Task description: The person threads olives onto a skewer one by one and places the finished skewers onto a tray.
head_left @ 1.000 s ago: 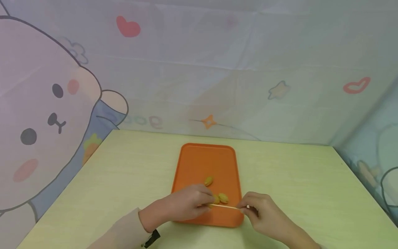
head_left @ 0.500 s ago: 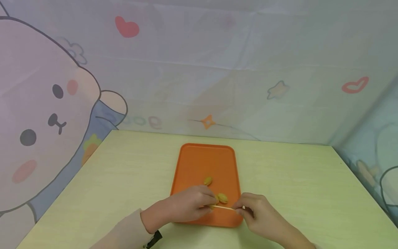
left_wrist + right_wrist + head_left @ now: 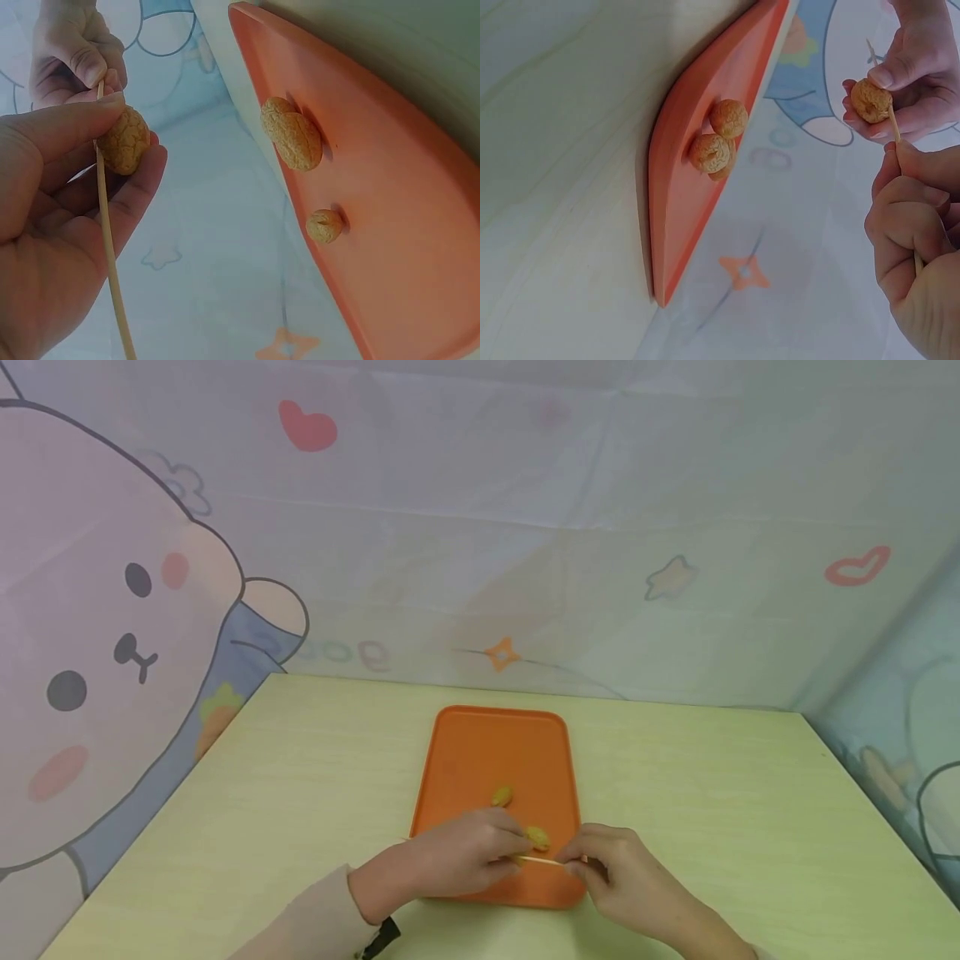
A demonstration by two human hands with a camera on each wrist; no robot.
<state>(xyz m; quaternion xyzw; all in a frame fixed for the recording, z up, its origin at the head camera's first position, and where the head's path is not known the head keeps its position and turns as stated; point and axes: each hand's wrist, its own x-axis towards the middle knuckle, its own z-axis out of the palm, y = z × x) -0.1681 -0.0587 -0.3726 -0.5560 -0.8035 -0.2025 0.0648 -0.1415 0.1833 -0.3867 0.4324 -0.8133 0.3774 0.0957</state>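
Note:
My left hand [image 3: 472,853] pinches a golden, wrinkled, roundish puff [image 3: 124,142] between thumb and fingers, low over the front of an orange tray [image 3: 502,747]. A thin wooden skewer [image 3: 109,247] runs along the puff under the left thumb; I cannot tell whether it passes through or beside it. Its pointed end shows past the left hand in the right wrist view. To the right, my right hand [image 3: 622,868] grips the skewer's other end with curled fingers. On the tray lie more puffs, one [image 3: 537,837] near the left fingertips and another [image 3: 502,796] farther back.
The tray lies on a pale yellow-green table [image 3: 690,785]. Behind the table hangs a printed cloth [image 3: 465,527] with a cartoon bear, hearts and stars. A dark band [image 3: 382,937] shows at the left sleeve.
The left hand has shifted slightly right and the right hand slightly left, so less skewer shows between them. A thin tip now shows left of the left wrist. The puffs on the tray stay put.

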